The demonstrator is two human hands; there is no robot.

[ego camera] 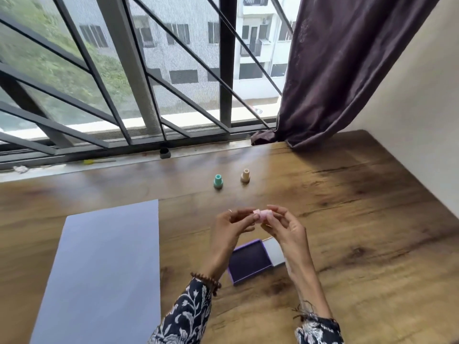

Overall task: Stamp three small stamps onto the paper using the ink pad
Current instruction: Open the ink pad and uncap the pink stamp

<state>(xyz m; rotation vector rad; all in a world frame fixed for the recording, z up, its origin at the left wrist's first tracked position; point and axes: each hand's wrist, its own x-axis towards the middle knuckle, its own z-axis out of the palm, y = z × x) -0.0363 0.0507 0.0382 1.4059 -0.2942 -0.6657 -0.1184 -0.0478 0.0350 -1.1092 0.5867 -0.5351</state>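
A small pink stamp (261, 214) is held in the air between the fingertips of my left hand (229, 232) and my right hand (285, 229), above the table. Below them lies the open ink pad (249, 261), a purple square with its pale lid (275, 249) swung to the right, partly hidden by my right wrist. A teal stamp (218, 181) and a beige stamp (245, 176) stand upright farther back on the table. The bluish sheet of paper (104, 269) lies flat at the left.
The wooden table (360, 232) runs up to a window sill with a metal grille (149, 95). A dark purple curtain (347, 70) hangs at the back right, its hem on the table. A white wall (434, 120) borders the right side.
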